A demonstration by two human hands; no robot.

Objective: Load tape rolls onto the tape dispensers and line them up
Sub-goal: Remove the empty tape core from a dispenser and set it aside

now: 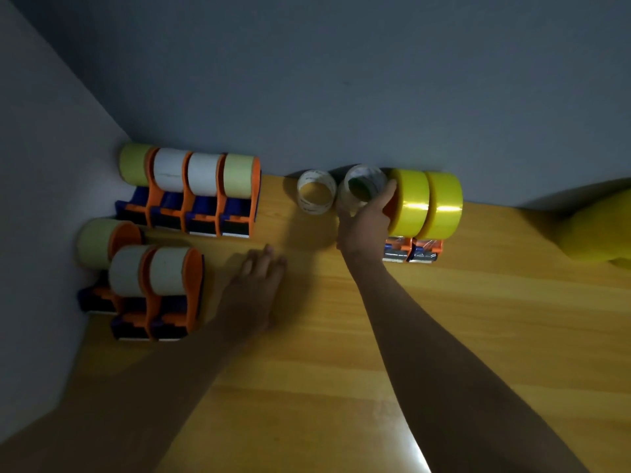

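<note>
Seven loaded orange dispensers [201, 196] left; two yellow-taped dispensers [425, 206] right.

Wooden tabletop [341, 353] against a grey wall [341, 80], a blurred yellow shape [594, 227] at the right edge

Your wooden table [375, 336] runs into wall corner. Back left: row of four loaded dispensers [201, 196], side by side, orange frames touching. In front of them, three more loaded dispensers [146, 278] at left edge, one set back from other two. Middle back: two near-empty clear rolls [316, 192] beside each other. Right of those: two dispensers with yellow tape [425, 213], touching. Your left hand [254, 288] rests flat on wood.
</note>
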